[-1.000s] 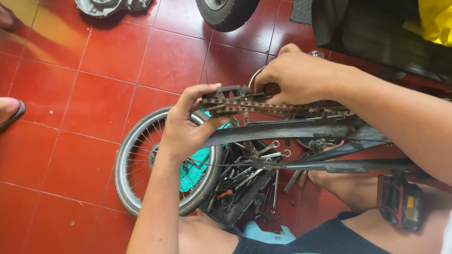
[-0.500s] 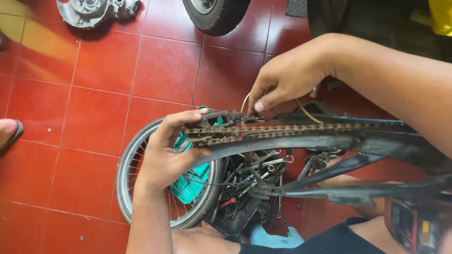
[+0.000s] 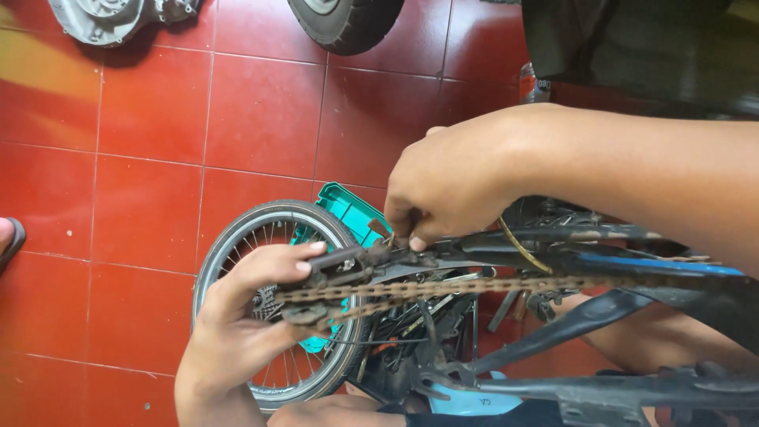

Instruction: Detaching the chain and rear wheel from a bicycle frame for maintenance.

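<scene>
A rusty bicycle chain (image 3: pixel 474 286) runs along the dark bike frame (image 3: pixel 601 245) toward the rear derailleur (image 3: pixel 332 277). My left hand (image 3: pixel 245 316) grips the derailleur and the chain's end, thumb on top. My right hand (image 3: pixel 451 186) pinches a small part at the frame end just right of the derailleur, fingertips down. A thin brass-coloured cable (image 3: pixel 522 247) curves below my right wrist. Behind the derailleur stands the small spoked rear wheel (image 3: pixel 261 237) with its sprocket.
A teal plastic tray (image 3: pixel 348 209) with several hand tools lies on the red tiled floor (image 3: pixel 158 119) under the bike. A black tyre (image 3: pixel 348 24) and a grey engine cover (image 3: pixel 103 20) sit at the top. A sandalled foot (image 3: pixel 8 241) shows at the left edge.
The view has shifted closer. My right hand has come down from above the chain onto the frame end beside the derailleur. My left hand stays on the derailleur.
</scene>
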